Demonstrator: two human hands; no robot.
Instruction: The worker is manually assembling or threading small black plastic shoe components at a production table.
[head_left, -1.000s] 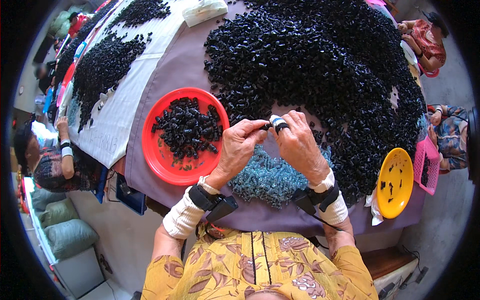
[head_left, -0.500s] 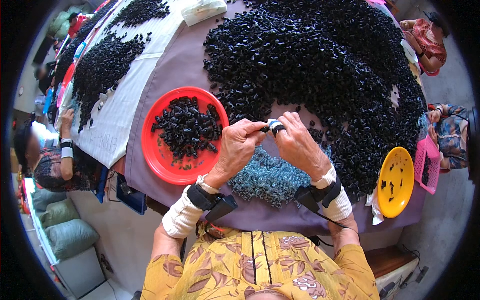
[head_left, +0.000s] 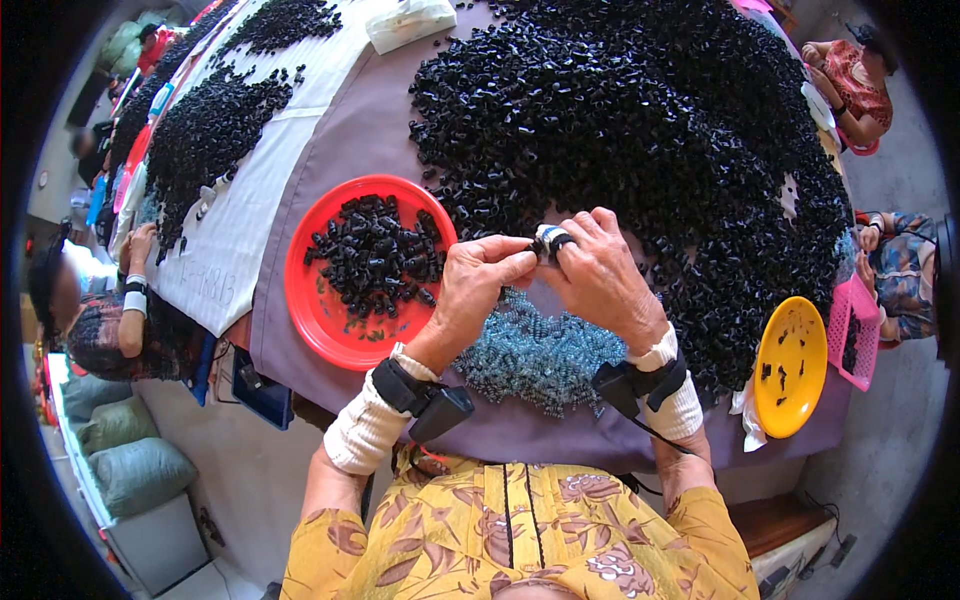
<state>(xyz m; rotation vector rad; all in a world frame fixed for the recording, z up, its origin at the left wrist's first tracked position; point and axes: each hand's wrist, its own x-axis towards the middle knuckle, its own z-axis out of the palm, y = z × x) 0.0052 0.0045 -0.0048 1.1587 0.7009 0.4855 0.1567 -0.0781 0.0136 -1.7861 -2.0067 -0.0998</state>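
My left hand (head_left: 478, 290) pinches a small black plastic part (head_left: 533, 247) between thumb and fingertips. Meeting it from the other side, my right hand (head_left: 608, 275) has its fingers bent, with blue-and-white and black bands round one finger; whatever its fingertips grip is hidden. Below both hands lies a heap of small pale blue coil-like springs (head_left: 545, 355). To the left, a red plate (head_left: 297, 290) holds many black parts (head_left: 370, 255) of the same sort. Beyond my hands spreads a large pile of black parts (head_left: 620, 130).
At the right table edge are a yellow plate (head_left: 790, 405) with a few black bits and a pink basket (head_left: 853, 325). Another black pile (head_left: 215, 125) lies on white cloth at the left. Co-workers sit along both sides. A dark cable runs from my right wrist.
Both hands stay together at the black part. My right hand's fingers have shifted and lifted slightly, and the left thumb has straightened. At the left, a co-worker's hand has moved.
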